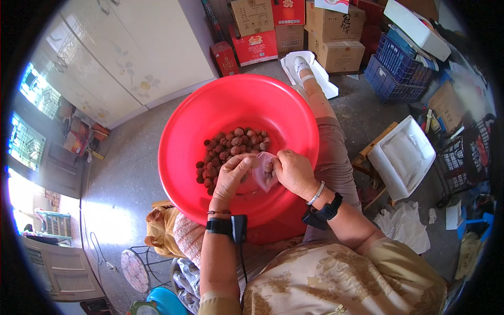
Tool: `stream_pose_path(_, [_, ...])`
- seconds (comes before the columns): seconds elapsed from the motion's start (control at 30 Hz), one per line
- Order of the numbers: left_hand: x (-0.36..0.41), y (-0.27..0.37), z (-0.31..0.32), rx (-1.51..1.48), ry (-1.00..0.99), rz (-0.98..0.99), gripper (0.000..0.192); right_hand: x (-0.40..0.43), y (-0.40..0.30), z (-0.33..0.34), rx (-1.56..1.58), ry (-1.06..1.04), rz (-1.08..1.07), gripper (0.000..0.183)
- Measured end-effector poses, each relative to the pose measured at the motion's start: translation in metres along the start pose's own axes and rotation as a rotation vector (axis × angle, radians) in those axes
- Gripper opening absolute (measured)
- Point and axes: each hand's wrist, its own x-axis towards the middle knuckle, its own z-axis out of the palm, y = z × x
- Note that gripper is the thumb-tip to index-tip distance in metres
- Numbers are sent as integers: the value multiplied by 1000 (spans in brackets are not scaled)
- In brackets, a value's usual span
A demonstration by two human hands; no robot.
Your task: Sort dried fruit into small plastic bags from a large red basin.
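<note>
A large red plastic basin (pixel 183 134) stands before me, with a heap of brown walnuts (pixel 220 151) on its bottom. Over the near part of the basin, a small translucent pink bag (pixel 260 177) hangs between my hands. What look like a few walnuts show through its side. My left hand (pixel 232 175) pinches the bag's left edge between thumb and fingers. On the other side, my right hand (pixel 295 171) grips the bag's right edge in a closed fist. The fingertips partly hide the bag's mouth.
A white foam box (pixel 403 157) rests on a wooden stool at the right, with a white plastic bag (pixel 405 226) below it. Cartons (pixel 334 23) and blue crates (pixel 397 75) are stacked behind. A tan plush toy (pixel 161 232) lies left of my lap, near a round stool (pixel 135 270).
</note>
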Motion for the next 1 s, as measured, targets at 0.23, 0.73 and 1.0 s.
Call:
stream_pose_path(0.23, [2,-11,-13,-177,125,-106,56,-1,4,6,13,38,-29,25])
stream_pose_path(0.73, [-2,-7,-7,-250,-25,-91,40,0,2,6,-16,12,-15,23])
stream_pose_path(1.0, [5,-24,-1,333,88,191,45,1,-2,3,-7,15,-12,23])
